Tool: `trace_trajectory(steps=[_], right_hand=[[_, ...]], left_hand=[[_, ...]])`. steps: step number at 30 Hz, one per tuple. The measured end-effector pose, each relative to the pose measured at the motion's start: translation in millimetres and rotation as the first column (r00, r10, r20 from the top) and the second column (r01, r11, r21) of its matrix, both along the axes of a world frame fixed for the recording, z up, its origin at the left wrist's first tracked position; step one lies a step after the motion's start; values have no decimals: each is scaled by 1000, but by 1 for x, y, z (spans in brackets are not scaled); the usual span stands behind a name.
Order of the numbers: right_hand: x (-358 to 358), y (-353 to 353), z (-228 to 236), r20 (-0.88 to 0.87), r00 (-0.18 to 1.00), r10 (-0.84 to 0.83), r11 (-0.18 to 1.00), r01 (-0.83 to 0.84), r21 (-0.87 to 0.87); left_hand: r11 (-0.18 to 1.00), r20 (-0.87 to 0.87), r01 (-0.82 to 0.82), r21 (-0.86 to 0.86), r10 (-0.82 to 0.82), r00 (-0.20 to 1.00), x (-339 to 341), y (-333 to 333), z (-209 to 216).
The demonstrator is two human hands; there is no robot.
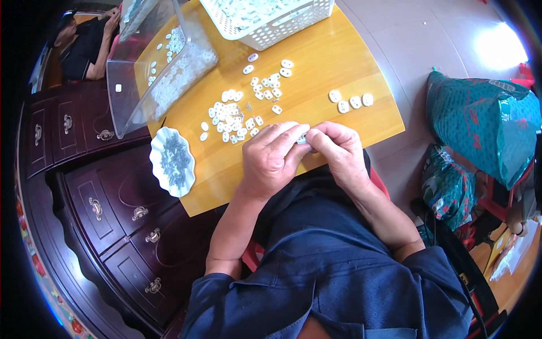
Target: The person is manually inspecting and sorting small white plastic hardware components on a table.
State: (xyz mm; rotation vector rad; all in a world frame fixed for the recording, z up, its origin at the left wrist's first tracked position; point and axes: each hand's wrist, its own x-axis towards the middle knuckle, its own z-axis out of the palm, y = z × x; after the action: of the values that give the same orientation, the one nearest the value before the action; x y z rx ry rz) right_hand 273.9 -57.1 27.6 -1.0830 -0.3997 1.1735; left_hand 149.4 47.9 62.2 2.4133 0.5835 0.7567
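Note:
My left hand [270, 161] and my right hand [341, 155] meet over the near edge of the wooden table [316, 68]. Both are closed, pinching a small white plastic piece with dark openings [302, 138] between the fingertips. Fingers cover much of it. Just beyond my left hand lies a loose pile of white oval pieces [226, 116], with a smaller cluster [266, 86] behind it. Several similar pieces [355, 102] form a short row to the right. A scalloped white dish [157, 152] at the left holds many small grey metal parts, too fine to name.
A clear plastic bin [121, 93] of white parts tilts at the far left. A perforated white basket [271, 38] stands at the back. Dark drawers [90, 192] flank the table's left; green bags [480, 124] sit right. Another person [84, 48] is at upper left.

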Motion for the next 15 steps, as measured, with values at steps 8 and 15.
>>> trace_trajectory(steps=[8, 15], right_hand=[[2, 1, -1, 21, 1000, 17, 1000, -16, -21], [1, 3, 2, 69, 997, -28, 1000, 28, 3]], left_hand=[[998, 26, -2, -70, 4, 1000, 1, 1, -5], [979, 57, -22, -203, 34, 998, 2, -2, 2]])
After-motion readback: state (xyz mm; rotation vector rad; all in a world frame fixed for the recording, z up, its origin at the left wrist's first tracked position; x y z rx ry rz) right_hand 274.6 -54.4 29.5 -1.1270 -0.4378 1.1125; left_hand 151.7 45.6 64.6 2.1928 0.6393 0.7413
